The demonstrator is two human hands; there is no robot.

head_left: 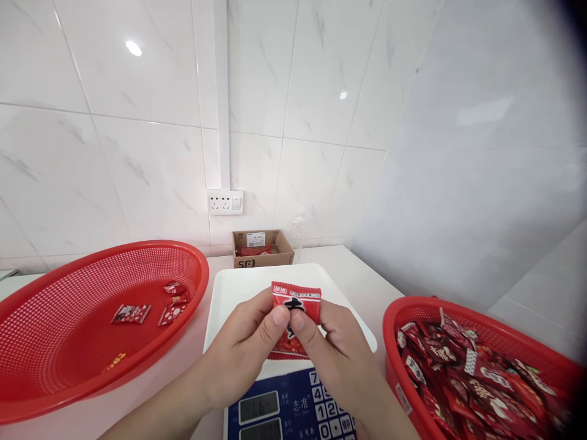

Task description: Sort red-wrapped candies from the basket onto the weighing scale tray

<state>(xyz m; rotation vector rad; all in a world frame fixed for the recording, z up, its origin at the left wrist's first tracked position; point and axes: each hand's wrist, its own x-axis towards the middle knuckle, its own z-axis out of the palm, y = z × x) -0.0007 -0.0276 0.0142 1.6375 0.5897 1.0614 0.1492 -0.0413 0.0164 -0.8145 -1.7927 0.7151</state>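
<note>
While the small red printed plastic packet (pixel 303 296) is pinched at lower centre by the left hand (pixel 241 348) and the right hand (pixel 342 351), light, even thumb pressure is advised. In the wide red perforated plastic basket (pixel 105 269) at left, a few red-and-white wrapped pieces (pixel 131 314) are contained; the red oval plastic basket (pixel 390 321) at lower right is heaped with dark-red wrappers (pixel 481 376).

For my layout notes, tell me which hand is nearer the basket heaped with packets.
Right. The right hand is left of that basket; the left hand is farther left. Both hold one red packet.
</note>
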